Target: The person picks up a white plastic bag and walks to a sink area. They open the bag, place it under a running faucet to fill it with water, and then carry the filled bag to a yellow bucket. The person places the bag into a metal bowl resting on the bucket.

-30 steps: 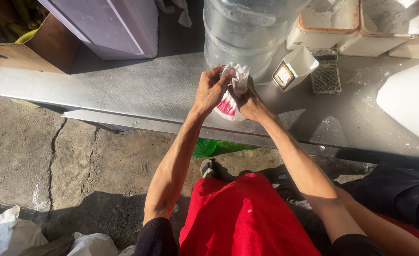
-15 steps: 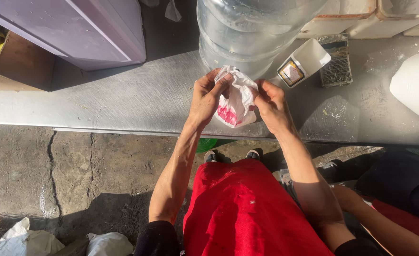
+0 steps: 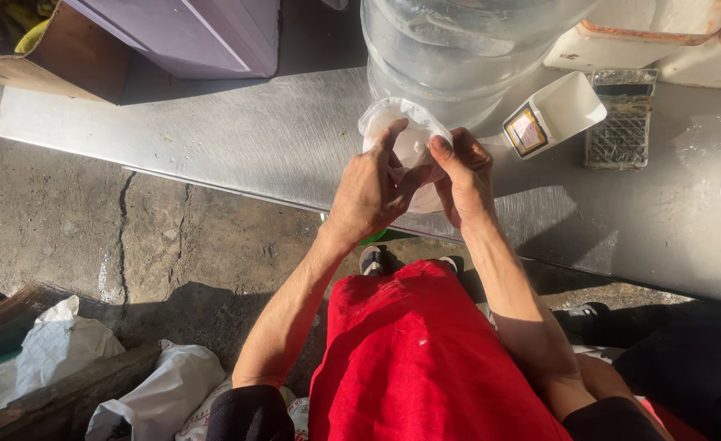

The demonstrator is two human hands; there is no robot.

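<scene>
Hands: my left hand and right hand now pinch the thin white plastic bag open; its red print, showing earlier, has turned away.

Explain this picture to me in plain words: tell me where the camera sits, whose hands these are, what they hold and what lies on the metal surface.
The camera is worn on a person's head and looks down, so you see their own arms and red clothing. There is no machine, only bare hands. The left hand and right hand together grip a thin whitish plastic bag, held above a grey metal table. On the table stand a large clear water jug, a small open white box and a small metal grid. A purple cabinet stands at the far edge.
</scene>
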